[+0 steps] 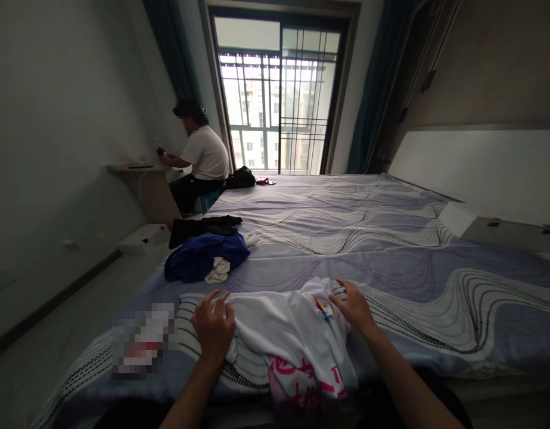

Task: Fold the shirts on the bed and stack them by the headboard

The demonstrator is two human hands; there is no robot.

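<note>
A white T-shirt (283, 319) with pink lettering and a small coloured logo lies rumpled on the near part of the bed, its lower end hanging toward the front edge. At its left side is my left hand (214, 328), palm down, with the fingers curved and apart. My right hand (356, 307) is at the upper right of the shirt beside the logo, fingers spread and fingertips at the cloth edge. Neither hand visibly grips the fabric. Left of my left hand lies a flat item (145, 339), blurred out by pixels.
A pile of blue and black clothes (207, 253) lies on the bed (301, 208) at the left. A white box-like object (457, 219) stands at the right. Beyond the bed, a person (205, 152) sits at a small table (152, 185) near the window.
</note>
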